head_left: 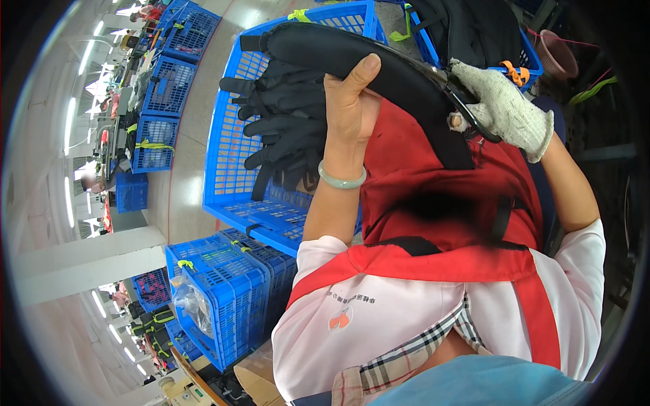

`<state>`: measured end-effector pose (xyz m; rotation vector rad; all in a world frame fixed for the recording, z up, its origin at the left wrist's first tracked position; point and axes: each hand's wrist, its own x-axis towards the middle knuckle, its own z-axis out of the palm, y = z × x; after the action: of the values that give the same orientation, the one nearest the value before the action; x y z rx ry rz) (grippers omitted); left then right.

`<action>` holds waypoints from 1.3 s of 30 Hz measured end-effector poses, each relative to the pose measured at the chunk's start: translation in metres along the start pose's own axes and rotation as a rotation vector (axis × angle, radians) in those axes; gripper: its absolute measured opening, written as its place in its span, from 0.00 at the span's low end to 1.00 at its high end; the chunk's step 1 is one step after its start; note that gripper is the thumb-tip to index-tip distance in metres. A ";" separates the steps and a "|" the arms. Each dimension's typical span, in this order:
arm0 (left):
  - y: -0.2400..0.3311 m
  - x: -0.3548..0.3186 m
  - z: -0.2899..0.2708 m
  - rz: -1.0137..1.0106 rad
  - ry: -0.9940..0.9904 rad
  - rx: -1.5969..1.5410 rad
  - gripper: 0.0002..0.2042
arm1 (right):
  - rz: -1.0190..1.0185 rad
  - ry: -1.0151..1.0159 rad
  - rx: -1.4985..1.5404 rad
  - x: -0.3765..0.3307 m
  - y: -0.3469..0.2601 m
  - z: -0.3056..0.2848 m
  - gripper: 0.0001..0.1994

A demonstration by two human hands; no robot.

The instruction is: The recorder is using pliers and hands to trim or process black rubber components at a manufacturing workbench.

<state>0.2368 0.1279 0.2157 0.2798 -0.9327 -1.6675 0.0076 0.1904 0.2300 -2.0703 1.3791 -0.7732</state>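
Note:
A long, curved black padded strap (389,71) stretches across my lap, its wide end at the upper left and a flat tail hanging down over my red apron (420,145). My left hand (353,101), bare with a pale green bangle at the wrist, grips the strap from below with the thumb on top. On my right hand (504,101) is a white knitted glove with a fingertip showing through. It is closed around black-handled scissors (474,118), whose blades lie along the strap's edge; whether they touch a thread cannot be made out.
Left of my hands, a blue plastic crate (220,142) holds a pile of similar black straps (284,128). Another blue crate (423,40) with black pieces stands at the upper right, near a pink bucket (558,54). Stacked blue crates (237,304) are at the lower left.

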 end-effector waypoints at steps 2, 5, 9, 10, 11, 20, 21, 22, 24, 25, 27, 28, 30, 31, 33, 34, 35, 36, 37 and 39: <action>0.000 -0.001 0.006 0.006 0.010 0.003 0.12 | -0.046 0.047 -0.065 -0.002 0.003 0.000 0.34; -0.004 0.001 0.008 0.007 0.002 0.015 0.11 | -0.342 0.239 -0.232 0.000 0.001 0.000 0.30; -0.003 0.001 0.005 -0.003 0.009 0.010 0.11 | 0.030 -0.050 0.008 0.004 -0.007 -0.007 0.33; -0.003 0.000 0.006 0.007 0.011 0.008 0.11 | 0.026 -0.020 -0.035 0.004 -0.005 -0.007 0.34; -0.003 0.000 0.006 0.016 0.012 0.007 0.11 | 0.024 -0.020 -0.034 0.004 -0.005 -0.007 0.34; -0.001 0.000 0.004 -0.039 -0.025 -0.036 0.11 | -0.145 -0.005 -0.192 -0.001 -0.009 -0.008 0.38; -0.002 -0.001 0.004 -0.040 -0.025 -0.036 0.11 | -0.025 -0.043 -0.081 0.000 -0.010 -0.008 0.40; -0.002 -0.001 0.003 -0.030 -0.023 -0.033 0.10 | 0.094 -0.081 0.031 0.000 -0.010 -0.008 0.41; -0.003 -0.001 0.003 -0.020 -0.020 -0.031 0.10 | 0.101 -0.083 0.070 0.000 -0.009 -0.007 0.42; -0.003 0.000 0.003 -0.018 -0.023 -0.027 0.10 | 0.107 -0.086 0.109 0.000 -0.008 -0.005 0.42; -0.002 0.000 0.003 -0.017 -0.026 -0.024 0.10 | -0.052 0.006 -0.027 -0.004 -0.002 -0.001 0.41; -0.002 0.000 0.003 -0.007 -0.020 -0.027 0.11 | -0.212 0.099 -0.162 -0.006 0.001 0.002 0.39; -0.002 0.001 0.002 0.001 -0.014 -0.032 0.11 | -0.209 0.110 -0.191 -0.009 0.002 0.005 0.39; -0.002 0.001 0.001 -0.003 -0.001 -0.034 0.12 | -0.206 0.121 -0.220 -0.010 0.003 0.006 0.39; -0.002 0.000 -0.001 -0.009 0.014 -0.036 0.12 | -0.156 0.097 -0.163 -0.010 0.004 0.010 0.38; -0.002 0.000 -0.002 -0.008 0.006 -0.035 0.12 | -0.107 0.074 -0.106 -0.010 0.005 0.011 0.37; -0.002 -0.001 -0.002 -0.007 -0.002 -0.035 0.11 | -0.107 0.073 -0.106 -0.009 0.005 0.010 0.37; -0.002 -0.001 -0.002 -0.009 -0.003 -0.033 0.11 | -0.052 0.020 -0.072 -0.008 0.005 0.008 0.36; -0.002 -0.001 -0.001 -0.012 -0.011 -0.036 0.11 | 0.002 -0.032 -0.038 -0.007 0.005 0.006 0.35; -0.002 -0.001 0.000 -0.015 -0.021 -0.039 0.11 | -0.122 0.099 -0.072 -0.007 0.010 0.013 0.33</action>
<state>0.2354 0.1294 0.2140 0.2443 -0.9146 -1.7035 0.0083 0.1952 0.2127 -2.2158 1.3608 -0.8999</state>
